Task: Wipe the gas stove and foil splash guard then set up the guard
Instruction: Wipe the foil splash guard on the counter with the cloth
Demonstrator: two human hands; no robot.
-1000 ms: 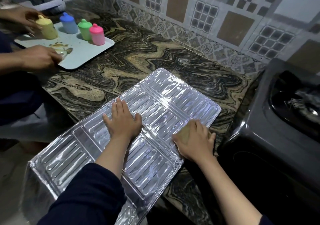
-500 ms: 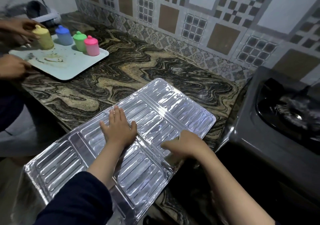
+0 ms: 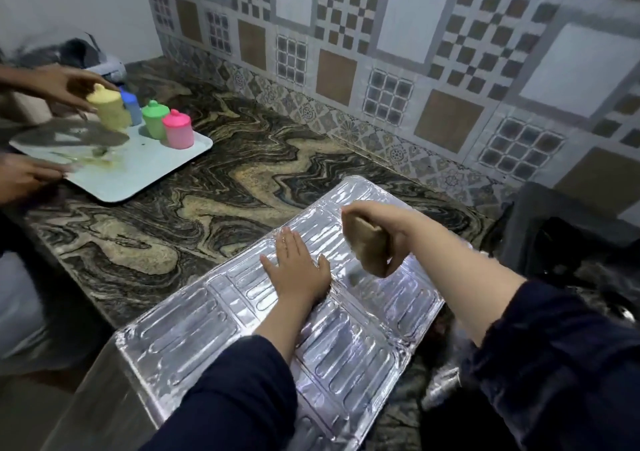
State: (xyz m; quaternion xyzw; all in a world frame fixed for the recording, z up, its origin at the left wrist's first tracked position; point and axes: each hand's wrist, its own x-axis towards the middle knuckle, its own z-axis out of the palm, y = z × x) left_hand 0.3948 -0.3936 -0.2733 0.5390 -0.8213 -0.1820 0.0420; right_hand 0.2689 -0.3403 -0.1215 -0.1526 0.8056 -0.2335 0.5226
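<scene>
Tray (image 3: 114,180) of coloured jars (image 3: 177,128) nearby — second person's hand (image 3: 65,85) over them

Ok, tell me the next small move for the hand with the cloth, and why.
Probably lower the brown cloth back onto the foil guard and wipe. The right hand grips it lifted above the foil, while the left hand rests flat, pinning the guard to the counter.

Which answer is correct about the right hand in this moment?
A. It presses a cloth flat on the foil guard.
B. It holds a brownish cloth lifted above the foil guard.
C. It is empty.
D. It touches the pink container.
B: the right hand grips a brownish cloth raised above the foil guard.
</scene>
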